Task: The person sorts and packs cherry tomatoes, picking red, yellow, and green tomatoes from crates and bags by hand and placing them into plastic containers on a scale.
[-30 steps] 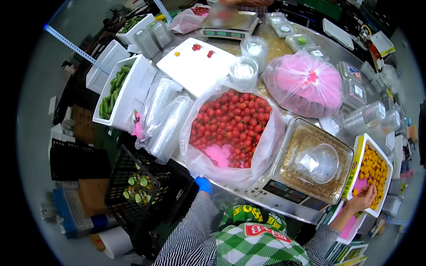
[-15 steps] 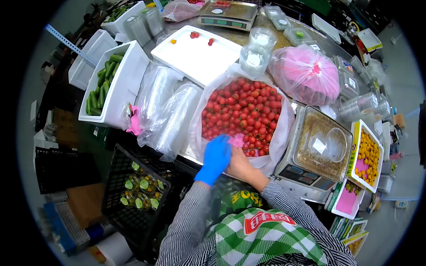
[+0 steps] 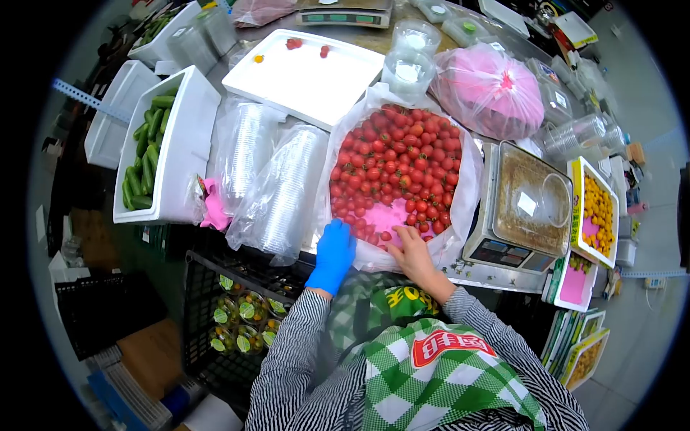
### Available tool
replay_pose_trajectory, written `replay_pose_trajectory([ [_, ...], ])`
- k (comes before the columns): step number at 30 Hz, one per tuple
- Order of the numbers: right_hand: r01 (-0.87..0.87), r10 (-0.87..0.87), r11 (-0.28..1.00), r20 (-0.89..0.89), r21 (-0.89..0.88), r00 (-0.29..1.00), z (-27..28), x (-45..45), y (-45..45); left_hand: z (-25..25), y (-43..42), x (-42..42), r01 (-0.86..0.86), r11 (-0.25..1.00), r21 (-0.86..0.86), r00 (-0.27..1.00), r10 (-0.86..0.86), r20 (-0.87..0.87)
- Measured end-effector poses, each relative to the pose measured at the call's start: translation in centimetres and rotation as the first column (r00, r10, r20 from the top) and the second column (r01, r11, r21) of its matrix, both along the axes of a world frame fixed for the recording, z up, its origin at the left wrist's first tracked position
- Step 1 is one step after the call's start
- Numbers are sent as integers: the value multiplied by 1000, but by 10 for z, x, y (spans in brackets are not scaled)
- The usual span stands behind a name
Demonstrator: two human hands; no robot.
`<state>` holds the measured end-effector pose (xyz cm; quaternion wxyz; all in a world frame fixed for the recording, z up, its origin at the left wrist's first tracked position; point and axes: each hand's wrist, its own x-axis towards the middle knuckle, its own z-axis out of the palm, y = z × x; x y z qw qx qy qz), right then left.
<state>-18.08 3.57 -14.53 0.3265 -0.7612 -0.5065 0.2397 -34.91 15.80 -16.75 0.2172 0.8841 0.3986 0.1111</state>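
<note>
Red cherry tomatoes [image 3: 402,154] fill most of a box lined with a white plastic bag [image 3: 466,194]. At the near side a patch of pink sheet [image 3: 388,214] shows between them. My left hand [image 3: 333,257], in a blue glove, rests at the box's near left rim with its fingers stretched over the liner beside the tomatoes. My right hand [image 3: 415,258] is bare and reaches over the near rim, fingers apart, onto the pink sheet close to a few loose tomatoes. Neither hand visibly holds anything; the left fingertips are partly hidden.
To the right stands a scale [image 3: 528,205] with a clear lid on it. Left are bagged stacked plastic cups [image 3: 287,194] and a white box of cucumbers [image 3: 176,154]. A white tray [image 3: 309,86] and a pink bagged bundle [image 3: 492,90] lie behind. A black crate [image 3: 198,316] sits low left.
My hands have moved apart, the left toward the left rim and the right to the right. More pink sheet shows at the near side. The camera view has shifted slightly.
</note>
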Motion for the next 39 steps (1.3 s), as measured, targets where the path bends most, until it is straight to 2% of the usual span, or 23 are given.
replay_pose_trajectory([
  [1,-27,27,996,-2,-81,1000,-4,1,4,0,1,1,35,999,-6,999,-35,-14],
  [4,-58,65,990,49,-131,997,-7,2,15,9,5,1,119,989,-85,991,-124,-54],
  [9,-51,42,993,-78,-110,996,-10,3,18,17,9,-3,135,976,-169,964,-169,-205],
  [12,-51,38,994,-142,-91,989,-13,5,14,23,5,2,135,981,-137,964,-162,-209],
  [15,-36,19,995,-189,-89,982,-24,5,16,26,-1,11,97,991,-95,984,-110,-142],
  [18,29,-46,998,-290,-64,956,-20,4,17,24,-14,21,47,998,-28,991,-44,123],
  [19,55,-69,997,-331,-53,941,-17,4,17,26,-19,22,5,997,-81,980,12,201],
  [20,106,-103,994,-451,-19,886,-13,3,18,29,-22,26,-45,967,-252,959,112,259],
  [22,211,-141,977,-670,24,728,-6,0,16,34,-29,30,-102,812,-575,889,334,314],
  [23,213,-115,976,-721,47,683,0,0,16,34,-31,35,-31,726,-687,809,422,410],
  [25,216,-52,972,-810,94,584,9,1,18,43,-36,39,78,476,-876,686,612,394],
  [26,213,-28,968,-793,129,609,10,1,19,51,-38,42,154,338,-928,621,698,357],
  [28,202,18,959,-754,199,657,12,3,19,52,-40,43,179,339,-924,588,716,377],
  [31,190,68,961,-837,201,543,32,10,19,55,-41,41,208,289,-935,559,749,356],
  [34,155,132,943,-757,295,640,31,19,18,65,-45,40,230,228,-946,543,777,319],
  [37,36,159,942,-537,334,828,51,25,14,70,-54,43,261,193,-946,514,802,305],
  [39,10,192,919,-471,393,861,53,25,13,67,-59,45,300,197,-933,490,808,328],
])
